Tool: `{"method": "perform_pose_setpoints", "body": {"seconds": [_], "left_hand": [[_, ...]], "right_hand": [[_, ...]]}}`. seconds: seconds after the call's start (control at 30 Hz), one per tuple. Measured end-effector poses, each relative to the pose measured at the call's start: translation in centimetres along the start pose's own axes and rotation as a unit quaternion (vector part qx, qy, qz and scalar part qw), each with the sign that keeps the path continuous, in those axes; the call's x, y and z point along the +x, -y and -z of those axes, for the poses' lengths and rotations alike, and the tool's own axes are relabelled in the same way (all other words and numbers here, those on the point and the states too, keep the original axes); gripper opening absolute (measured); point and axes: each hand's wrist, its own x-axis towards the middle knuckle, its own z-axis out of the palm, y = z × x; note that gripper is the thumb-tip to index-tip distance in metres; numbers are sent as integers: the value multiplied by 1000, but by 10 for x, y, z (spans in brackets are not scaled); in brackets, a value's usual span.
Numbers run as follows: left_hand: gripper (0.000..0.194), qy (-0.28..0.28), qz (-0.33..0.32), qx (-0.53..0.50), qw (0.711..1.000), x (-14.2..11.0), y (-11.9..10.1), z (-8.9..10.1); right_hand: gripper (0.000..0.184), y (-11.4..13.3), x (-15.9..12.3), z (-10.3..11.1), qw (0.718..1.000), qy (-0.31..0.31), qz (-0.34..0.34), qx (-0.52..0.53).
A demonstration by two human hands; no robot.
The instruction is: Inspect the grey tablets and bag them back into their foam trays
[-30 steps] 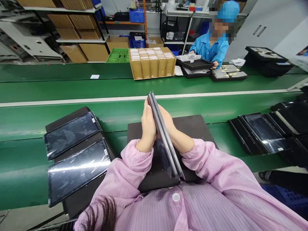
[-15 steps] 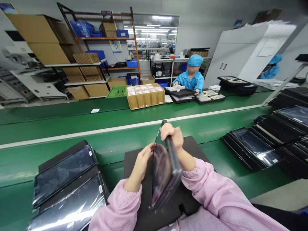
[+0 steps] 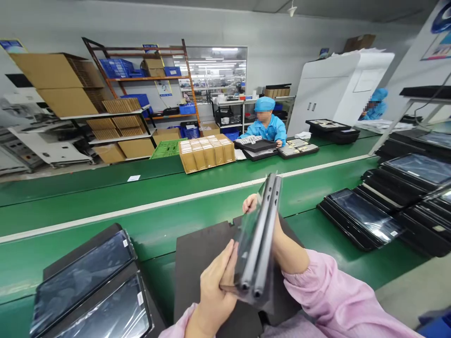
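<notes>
Two thin tablets [image 3: 260, 239] with grey edges stand nearly upright, side by side, between my hands; ports show along their narrow edges, and clear film sticks out around them. My left hand [image 3: 215, 284] grips their near lower left side, thumb and fingers closed against the film. From the right, my right hand [image 3: 250, 203] reaches round the far end, its fingertips showing on the left; the tablets hide most of that hand. Below them lies a dark foam tray [image 3: 199, 253] on the green bench.
Film-covered tablets [image 3: 86, 277] lie on dark trays at the left. Stacks of black trays with tablets [image 3: 366, 213] stand at the right. Across the bench [image 3: 158, 206], a co-worker in blue [image 3: 266, 124] handles a black tray beside a divided cardboard box [image 3: 207, 152].
The tablets have turned so that both narrow edges face me. My left hand has shifted lower and nearer along them; my right hand has gone from the top edge to behind the far end.
</notes>
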Motion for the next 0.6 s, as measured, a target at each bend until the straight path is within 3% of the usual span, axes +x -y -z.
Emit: {"method": "perform_pose_setpoints", "body": {"seconds": [0.1, 0.2, 0.27, 0.33, 0.4, 0.5, 0.6], "left_hand": [[15, -82, 116, -19, 990, -16, -5, 4], [33, -122, 203, -126, 963, -20, -16, 8], [47, -134, 258, -215, 932, -19, -23, 10], [54, -147, 301, -259, 906, -18, -29, 11], [53, -152, 328, -271, 892, -18, -32, 10], [46, -148, 348, -269, 886, -19, -34, 7], [33, -143, 338, -275, 889, -21, -32, 7]], "right_hand": [[37, 24, -8, 8, 999, 41, -35, -6], [27, 43, -14, 19, 992, 120, -30, -35], [25, 45, -25, 15, 988, 150, -34, -27], [25, 38, -46, -6, 984, 172, -43, -19], [29, 25, -76, -43, 980, 190, -51, -20], [44, 1, -122, -99, 989, 128, -46, -62], [45, -9, -149, -111, 986, 146, -43, -74]]}}
